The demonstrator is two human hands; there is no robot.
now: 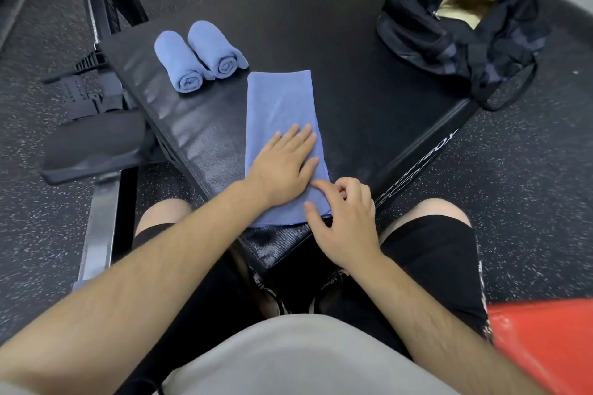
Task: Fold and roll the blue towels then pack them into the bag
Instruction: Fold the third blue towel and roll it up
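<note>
1. Blue folded towel (279,99) lies on the black padded box (337,42); my left hand (282,167) presses it, fingers straight.
2. My right hand (345,221) touches its near corner with thumb and forefinger, the other fingers curled; I cannot tell if it grips.
3. Two rolled towels (179,64) lie left, the bag (449,38) far right.

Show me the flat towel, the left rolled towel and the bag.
flat towel (279,99), head view, on its bare far half.
left rolled towel (178,61), head view, on the middle of the roll's top.
bag (449,38), head view, on the black side panel below the zip.
</note>
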